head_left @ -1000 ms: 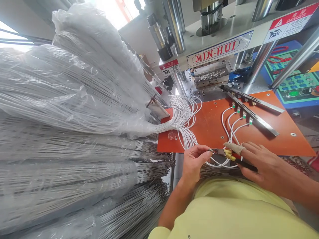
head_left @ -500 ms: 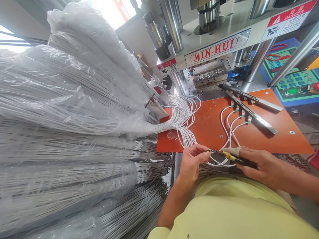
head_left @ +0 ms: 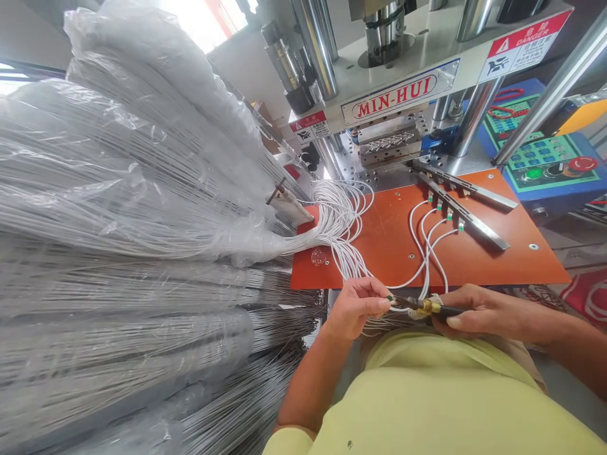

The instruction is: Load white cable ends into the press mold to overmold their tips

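My left hand (head_left: 353,309) pinches the end of a white cable, and a small green-and-metal connector (head_left: 391,299) shows at its fingertips. My right hand (head_left: 478,311) is wrapped round pliers (head_left: 430,307) with black and yellow handles. Their dark jaws point left and reach the connector; whether they grip it is too small to tell. A covering is visible on a finger of the right hand. Just beyond the hands, white cables (head_left: 429,253) run up to green-ended connectors (head_left: 449,216) seated along a metal bar fixture (head_left: 474,221) on the orange board (head_left: 379,253).
A MIN-HUI press (head_left: 398,95) stands behind the board, with a metal mould (head_left: 389,142) under it. Coiled white cables (head_left: 339,208) lie at the board's left. Plastic-wrapped cable bundles (head_left: 142,158) fill the left side. A control panel (head_left: 545,158) sits at right.
The pliers' jaws have moved left and slightly down, right up to the connector in my left hand. The whole view has shifted a little.
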`<state>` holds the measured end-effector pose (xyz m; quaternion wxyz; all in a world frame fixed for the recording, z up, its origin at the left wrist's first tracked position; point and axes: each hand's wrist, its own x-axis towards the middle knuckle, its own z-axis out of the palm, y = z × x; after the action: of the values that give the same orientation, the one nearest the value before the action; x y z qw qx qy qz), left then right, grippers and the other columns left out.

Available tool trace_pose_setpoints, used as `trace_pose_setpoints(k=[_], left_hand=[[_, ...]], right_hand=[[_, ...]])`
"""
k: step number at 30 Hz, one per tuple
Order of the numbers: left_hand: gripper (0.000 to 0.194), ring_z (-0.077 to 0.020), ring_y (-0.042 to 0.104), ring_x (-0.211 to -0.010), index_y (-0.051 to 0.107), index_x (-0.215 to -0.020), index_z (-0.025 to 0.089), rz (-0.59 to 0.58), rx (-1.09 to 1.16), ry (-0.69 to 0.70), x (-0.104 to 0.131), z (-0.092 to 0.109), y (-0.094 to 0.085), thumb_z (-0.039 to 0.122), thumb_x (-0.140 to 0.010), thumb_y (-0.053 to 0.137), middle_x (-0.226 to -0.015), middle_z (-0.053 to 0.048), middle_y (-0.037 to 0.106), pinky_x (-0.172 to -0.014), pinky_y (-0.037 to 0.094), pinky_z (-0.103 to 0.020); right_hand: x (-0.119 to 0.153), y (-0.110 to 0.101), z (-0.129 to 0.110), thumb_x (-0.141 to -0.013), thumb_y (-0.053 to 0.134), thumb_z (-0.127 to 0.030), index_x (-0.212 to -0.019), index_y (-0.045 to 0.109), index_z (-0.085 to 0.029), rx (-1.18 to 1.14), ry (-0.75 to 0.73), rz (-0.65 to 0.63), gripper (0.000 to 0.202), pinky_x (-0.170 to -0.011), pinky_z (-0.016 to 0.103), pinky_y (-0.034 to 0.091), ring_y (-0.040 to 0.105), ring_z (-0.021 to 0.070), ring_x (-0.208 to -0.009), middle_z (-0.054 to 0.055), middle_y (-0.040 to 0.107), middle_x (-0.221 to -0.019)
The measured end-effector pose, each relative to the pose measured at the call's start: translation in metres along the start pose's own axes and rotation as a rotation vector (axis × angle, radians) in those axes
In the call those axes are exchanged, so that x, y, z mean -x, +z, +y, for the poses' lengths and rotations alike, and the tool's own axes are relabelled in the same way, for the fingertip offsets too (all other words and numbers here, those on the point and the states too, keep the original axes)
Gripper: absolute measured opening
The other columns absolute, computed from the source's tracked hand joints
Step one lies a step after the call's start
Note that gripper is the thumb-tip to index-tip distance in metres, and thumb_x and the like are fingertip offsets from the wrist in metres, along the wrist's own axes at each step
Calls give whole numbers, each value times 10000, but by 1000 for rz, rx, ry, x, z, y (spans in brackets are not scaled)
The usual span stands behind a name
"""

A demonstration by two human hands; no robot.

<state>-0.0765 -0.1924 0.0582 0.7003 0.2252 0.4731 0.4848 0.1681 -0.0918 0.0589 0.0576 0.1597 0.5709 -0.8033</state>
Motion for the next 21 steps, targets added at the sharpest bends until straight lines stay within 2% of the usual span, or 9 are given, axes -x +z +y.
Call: trace_pose_setpoints(k=[3,8,15,21], left_hand=[[304,-56,389,-450,675,-631,133,-42,14,8,0,-1,0,337,-535,879,-522,15,537,-454,259,-215],[308,-62,408,-449,675,-618,136,-46,75,71,-3,-7,6,349,-530,880,-524,7,553,-447,256,-219],[267,-43,399,-447,639,-645,154,96,241,261,-3,-17,30,296,-574,854,-558,31,548,-457,261,-211],[270,-36,349,-451,638,-665,163,177,301,368,-1,-18,51,318,-600,849,-517,58,467,-475,263,-207]], right_hand=[[-2,1,10,-899,572,-541,-836,617,-144,-50,-28,-60,404,-534,250,237,302,83,-580,-33,412,-674],[-6,8,24,-916,540,-523,-793,584,-137,-167,-92,-91,408,-553,258,265,339,82,-561,-22,444,-663],[-14,24,36,-883,544,-563,-767,566,-134,-286,-228,-32,444,-492,243,258,335,79,-523,-19,435,-634],[-16,40,29,-888,530,-554,-720,552,-145,-270,-291,48,443,-503,256,236,332,86,-517,-20,425,-593]])
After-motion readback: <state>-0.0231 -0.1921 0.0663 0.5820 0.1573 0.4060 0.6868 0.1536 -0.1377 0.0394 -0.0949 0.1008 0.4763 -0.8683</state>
